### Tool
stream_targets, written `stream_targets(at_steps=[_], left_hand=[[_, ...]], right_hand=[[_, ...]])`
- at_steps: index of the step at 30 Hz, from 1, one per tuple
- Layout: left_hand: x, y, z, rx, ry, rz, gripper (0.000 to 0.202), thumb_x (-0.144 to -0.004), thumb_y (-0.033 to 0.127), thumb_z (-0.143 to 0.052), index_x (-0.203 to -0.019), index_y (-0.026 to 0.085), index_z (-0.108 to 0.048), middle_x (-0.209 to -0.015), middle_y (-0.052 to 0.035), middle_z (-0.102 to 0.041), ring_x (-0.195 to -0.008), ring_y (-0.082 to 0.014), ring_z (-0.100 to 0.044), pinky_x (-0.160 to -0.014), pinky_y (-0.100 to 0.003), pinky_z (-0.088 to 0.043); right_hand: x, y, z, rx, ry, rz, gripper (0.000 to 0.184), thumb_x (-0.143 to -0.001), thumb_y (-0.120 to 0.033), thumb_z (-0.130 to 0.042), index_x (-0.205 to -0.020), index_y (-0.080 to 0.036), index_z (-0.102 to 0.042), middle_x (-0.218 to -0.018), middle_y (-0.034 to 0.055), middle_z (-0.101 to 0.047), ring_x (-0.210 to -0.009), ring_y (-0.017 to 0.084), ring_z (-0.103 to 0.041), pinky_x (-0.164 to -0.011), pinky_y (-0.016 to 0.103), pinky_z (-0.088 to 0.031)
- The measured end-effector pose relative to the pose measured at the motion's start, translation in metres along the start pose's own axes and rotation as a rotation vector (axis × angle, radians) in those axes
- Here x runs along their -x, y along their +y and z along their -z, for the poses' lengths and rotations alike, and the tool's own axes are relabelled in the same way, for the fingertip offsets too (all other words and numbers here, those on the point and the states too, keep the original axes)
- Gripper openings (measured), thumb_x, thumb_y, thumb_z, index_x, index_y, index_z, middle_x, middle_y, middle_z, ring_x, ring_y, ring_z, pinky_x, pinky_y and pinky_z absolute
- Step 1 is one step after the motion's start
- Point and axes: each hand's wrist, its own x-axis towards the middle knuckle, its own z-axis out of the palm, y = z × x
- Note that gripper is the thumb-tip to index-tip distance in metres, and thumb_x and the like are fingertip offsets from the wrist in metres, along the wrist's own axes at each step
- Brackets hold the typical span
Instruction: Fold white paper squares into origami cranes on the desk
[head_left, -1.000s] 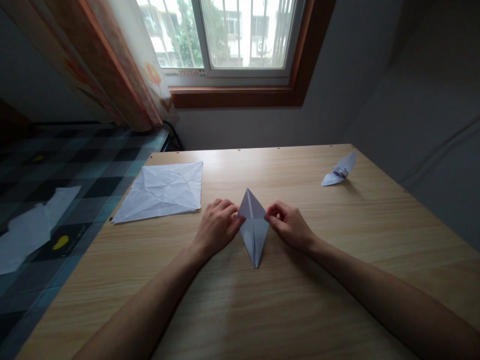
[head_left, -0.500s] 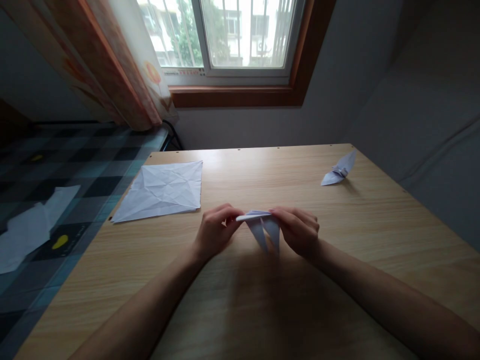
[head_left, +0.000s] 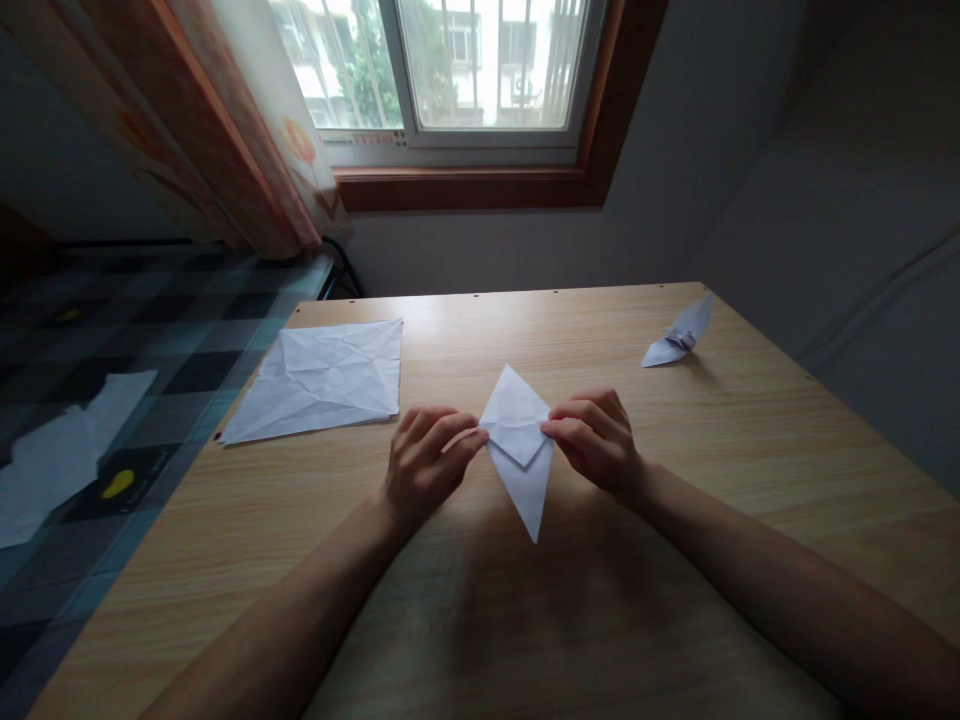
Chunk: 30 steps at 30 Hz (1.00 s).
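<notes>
A white folded paper shape, a narrow kite with its long point toward me, is held just above the wooden table. My left hand pinches its left corner with curled fingers. My right hand pinches its right corner the same way. The paper's plain face is toward me, with one small flap folded down across the middle.
A creased, unfolded white paper square lies flat at the table's far left. A finished paper crane stands at the far right. Left of the table is a checked bed cover with white paper on it. A curtain and window are behind.
Both hands lifted the folded paper off the table and turned it over. The slit side faced me before; the plain face with a small flap does now.
</notes>
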Motion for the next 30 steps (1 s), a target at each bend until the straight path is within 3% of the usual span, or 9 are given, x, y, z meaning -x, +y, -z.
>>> stream_targets(at_steps=[6, 9, 12, 16, 21, 24, 27, 30], left_hand=[[-0.001, -0.015, -0.012, 0.113, -0.366, 0.012, 0.016, -0.091, 0.016, -0.052, -0.083, 0.021, -0.064, -0.097, -0.0033, -0.073, -0.098, -0.018, -0.063, -0.086, -0.034, -0.046], [0.0, -0.016, -0.014, 0.176, -0.47, 0.042, 0.017, -0.091, 0.015, -0.049, -0.085, 0.021, -0.064, -0.09, -0.0035, -0.072, -0.092, -0.0166, -0.064, -0.084, -0.031, -0.047], [0.0, -0.013, -0.015, 0.177, -0.496, 0.072, 0.016, -0.091, 0.016, -0.05, -0.087, 0.021, -0.064, -0.088, -0.0037, -0.071, -0.09, -0.0169, -0.063, -0.084, -0.031, -0.046], [-0.002, -0.009, -0.019, 0.135, -0.471, 0.159, 0.016, -0.092, 0.023, -0.053, -0.082, 0.02, -0.065, -0.083, -0.0037, -0.07, -0.084, -0.0182, -0.06, -0.081, -0.033, -0.045], [-0.003, -0.008, -0.022, 0.19, -0.455, 0.312, 0.011, -0.086, 0.026, -0.065, -0.077, 0.02, -0.067, -0.081, -0.0033, -0.069, -0.082, -0.0189, -0.059, -0.08, -0.034, -0.046], [-0.002, -0.009, -0.022, 0.159, -0.468, 0.352, 0.006, -0.084, 0.026, -0.067, -0.085, 0.021, -0.069, -0.083, -0.0038, -0.068, -0.085, -0.0205, -0.058, -0.081, -0.036, -0.046], [-0.001, -0.009, -0.023, 0.117, -0.485, 0.38, 0.02, -0.082, 0.027, -0.069, -0.102, 0.021, -0.068, -0.092, -0.0053, -0.067, -0.092, -0.0229, -0.057, -0.083, -0.039, -0.046], [0.0, -0.009, -0.022, 0.096, -0.506, 0.393, 0.027, -0.082, 0.029, -0.069, -0.109, 0.022, -0.067, -0.101, -0.0065, -0.066, -0.097, -0.0246, -0.055, -0.086, -0.041, -0.046]], right_hand=[[-0.005, 0.008, -0.015, -0.029, -0.285, -0.055, 0.021, -0.09, -0.015, -0.052, -0.079, -0.023, -0.067, -0.092, 0.0044, -0.071, -0.091, 0.022, -0.057, -0.086, 0.038, -0.04], [-0.005, 0.011, -0.016, -0.11, -0.334, -0.103, 0.021, -0.082, -0.007, -0.053, -0.083, -0.022, -0.069, -0.094, 0.0051, -0.071, -0.092, 0.022, -0.059, -0.088, 0.038, -0.041], [-0.007, 0.009, -0.015, -0.194, -0.307, -0.21, 0.022, -0.078, -0.006, -0.054, -0.082, -0.021, -0.07, -0.089, 0.0041, -0.072, -0.088, 0.021, -0.062, -0.089, 0.037, -0.042], [-0.011, 0.003, -0.015, -0.216, -0.252, -0.365, 0.014, -0.083, -0.016, -0.059, -0.091, -0.019, -0.07, -0.083, 0.004, -0.071, -0.08, 0.02, -0.062, -0.082, 0.035, -0.045], [-0.012, -0.002, -0.019, -0.3, -0.301, -0.484, 0.022, -0.081, -0.017, -0.064, -0.102, -0.019, -0.068, -0.076, -0.0004, -0.067, -0.068, 0.015, -0.06, -0.071, 0.029, -0.046], [-0.01, -0.003, -0.021, -0.193, -0.274, -0.519, 0.027, -0.08, -0.02, -0.067, -0.107, -0.018, -0.067, -0.081, 0.0021, -0.066, -0.076, 0.019, -0.06, -0.076, 0.032, -0.045], [-0.008, -0.003, -0.022, -0.085, -0.29, -0.521, 0.028, -0.08, -0.026, -0.068, -0.107, -0.017, -0.067, -0.089, 0.006, -0.065, -0.088, 0.023, -0.058, -0.083, 0.037, -0.042], [-0.007, -0.003, -0.02, -0.128, -0.31, -0.525, 0.027, -0.079, -0.028, -0.07, -0.104, -0.019, -0.069, -0.09, 0.0054, -0.065, -0.09, 0.023, -0.057, -0.084, 0.037, -0.041]])
